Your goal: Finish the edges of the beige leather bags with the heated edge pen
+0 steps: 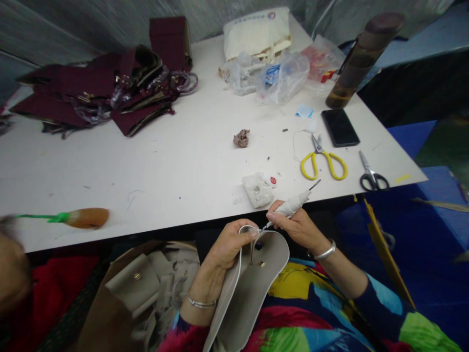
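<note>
Over my lap, a light grey handbag (247,293) hangs with its flap raised and a small gold clasp inside. My left hand (230,242) pinches the bag's upper edge between thumb and fingers. In my right hand (298,226) is a pointed hand tool with a white-wrapped handle (291,204). Its thin tip touches the bag's edge beside my left thumb, and a short metal rod sticks out of its other end. Just beyond the hands, on the table edge, lies a whitish block (257,190), perhaps wax.
Yellow-handled scissors (324,159), black scissors (371,175), a phone (340,127) and a bottle (361,63) are on the right. Maroon bags (91,88) lie piled at the back left. A box (110,303) of grey bags stands left of me, near a co-worker's blurred hand (14,274).
</note>
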{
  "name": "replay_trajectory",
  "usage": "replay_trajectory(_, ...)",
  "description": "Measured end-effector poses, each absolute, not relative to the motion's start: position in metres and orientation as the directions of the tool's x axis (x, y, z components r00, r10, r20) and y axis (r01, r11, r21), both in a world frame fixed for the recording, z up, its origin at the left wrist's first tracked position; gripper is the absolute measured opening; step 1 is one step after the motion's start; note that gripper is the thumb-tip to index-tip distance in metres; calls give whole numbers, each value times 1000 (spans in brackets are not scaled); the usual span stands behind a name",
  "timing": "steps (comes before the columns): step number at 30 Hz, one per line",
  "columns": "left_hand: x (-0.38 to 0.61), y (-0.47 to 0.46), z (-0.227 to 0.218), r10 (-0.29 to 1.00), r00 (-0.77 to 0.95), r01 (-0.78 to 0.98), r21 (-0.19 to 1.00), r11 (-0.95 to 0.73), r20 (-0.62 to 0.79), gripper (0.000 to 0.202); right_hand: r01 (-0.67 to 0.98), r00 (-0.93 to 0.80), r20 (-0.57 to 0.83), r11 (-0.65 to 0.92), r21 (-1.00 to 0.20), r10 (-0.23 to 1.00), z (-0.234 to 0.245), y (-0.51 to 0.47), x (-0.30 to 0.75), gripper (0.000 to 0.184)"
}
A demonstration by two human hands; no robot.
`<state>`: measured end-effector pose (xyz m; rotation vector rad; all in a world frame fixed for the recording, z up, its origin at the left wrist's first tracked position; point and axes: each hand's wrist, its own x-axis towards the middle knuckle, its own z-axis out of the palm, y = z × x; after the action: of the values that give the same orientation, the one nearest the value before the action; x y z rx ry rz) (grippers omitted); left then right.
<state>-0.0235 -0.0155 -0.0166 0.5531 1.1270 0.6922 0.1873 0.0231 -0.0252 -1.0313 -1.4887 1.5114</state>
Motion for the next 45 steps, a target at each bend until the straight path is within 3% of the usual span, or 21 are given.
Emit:
replay_trajectory(11, -15, -18, -15, 767, 118, -207, 740, 641, -631, 30, -6, -331, -8, -11, -1000, 943, -35, 15, 186, 25)
replay_trajectory(16, -16, -19, -18, 794, 94, -226, 764, 605, -601, 34, 51, -445, 212, 261, -964, 870, -37, -1, 199, 23)
replay_trajectory(20, -16, -21, -19, 808, 95, -260, 769, 584, -581, 36, 208, -603, 404, 625, -753, 688, -26, -13, 206, 14)
replay_trajectory(23, -16, -24, -18, 813, 93, -274, 771, 575, -574, 37, 266, -641, 415, 695, -669, 645, -18, -19, 207, 12)
replay_trajectory(27, -16, -28, -16, 825, 77, -262, 787, 558, -559, 38, 123, -528, 452, 592, -797, 719, -23, -21, 211, 13)
replay_trajectory(31, -17, -33, -16, 852, 49, -221, 826, 518, -521, 36, 62, -357, 318, 362, -930, 878, -36, -25, 207, 24)
replay_trajectory(39, -15, -45, -5, 911, 26, -55, 910, 411, -411, 26, 125, -339, 40, 87, -988, 940, -19, -36, 182, 14)
replay_trajectory(45, -15, -54, 5, 955, -8, 100, 950, 297, -297, 20, 120, -334, 40, 84, -989, 942, -16, -44, 173, 18)
